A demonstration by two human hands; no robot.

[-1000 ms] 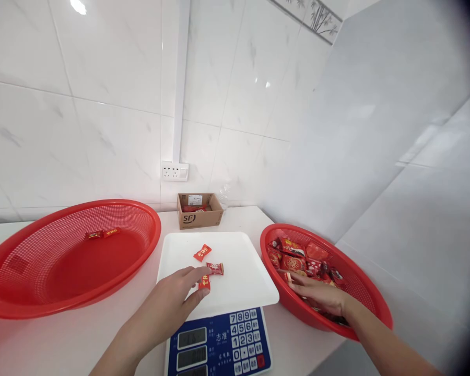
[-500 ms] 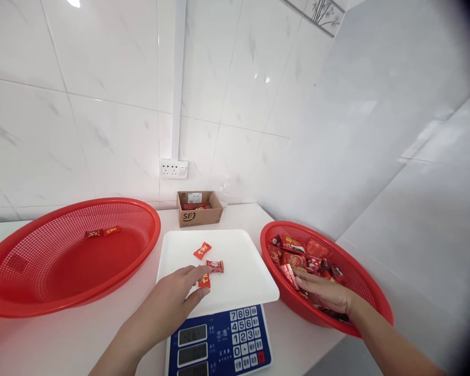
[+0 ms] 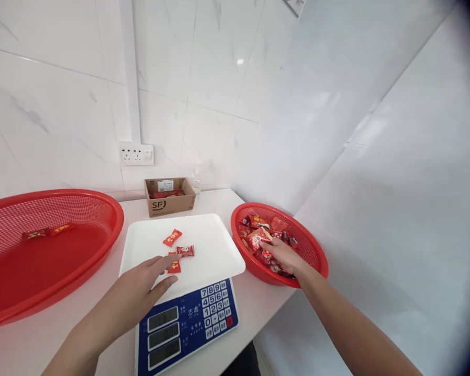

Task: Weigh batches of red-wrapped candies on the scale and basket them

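My left hand (image 3: pixel 143 284) hovers at the near left of the scale's white weighing tray (image 3: pixel 213 266), fingers apart and holding nothing. Its fingertips are close to three small red wrapped candies: one (image 3: pixel 173 238) farther back, a darker one (image 3: pixel 185 251) in the middle, and one (image 3: pixel 174 263) partly behind the index finger. Whether that finger touches a candy I cannot tell. Over in the right red basket (image 3: pixel 317 250), my right hand (image 3: pixel 284 255) pinches a red and pink candy packet (image 3: pixel 258 238) between thumb and fingers. Several more red packets (image 3: pixel 279 224) lie around it.
Below the tray is the blue keypad panel (image 3: pixel 194 326) of the scale. A larger red basket (image 3: pixel 62 277) on the left holds two red candies (image 3: pixel 49 232). Behind the scale stands a cardboard box (image 3: pixel 170 203) with red items inside, near a wall socket (image 3: pixel 137 154).
The view has swung to the right. My right hand now grips the packet, which shows more of its face and sits higher among the others. My left hand stays beside the tray candies.
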